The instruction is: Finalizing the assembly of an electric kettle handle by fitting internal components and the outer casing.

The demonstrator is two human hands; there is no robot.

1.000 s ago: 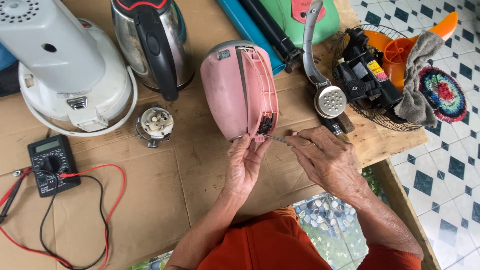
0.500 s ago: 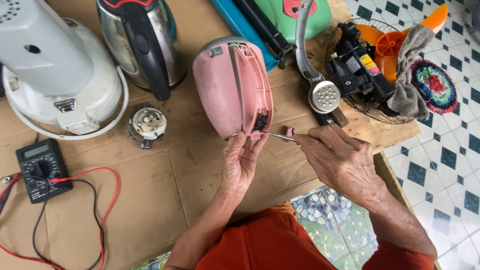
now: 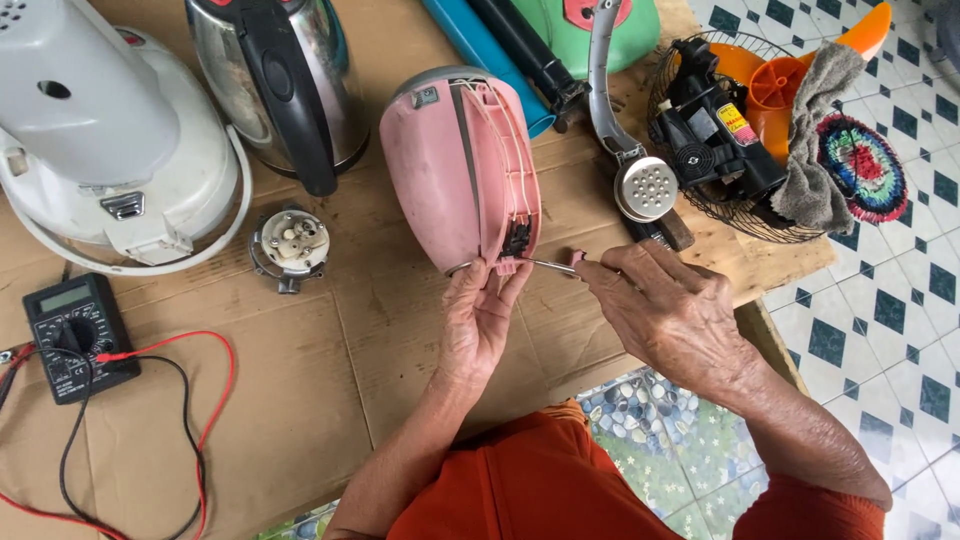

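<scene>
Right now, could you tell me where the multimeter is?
In the head view, the black multimeter lies at the left edge of the cardboard-covered table, just below the white appliance, far left of both hands.

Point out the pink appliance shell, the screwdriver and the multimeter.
pink appliance shell (image 3: 440, 170), head view, on its smooth rounded side.
screwdriver (image 3: 552, 266), head view, on the bare metal shaft.
multimeter (image 3: 75, 335), head view, on the dial.
</scene>
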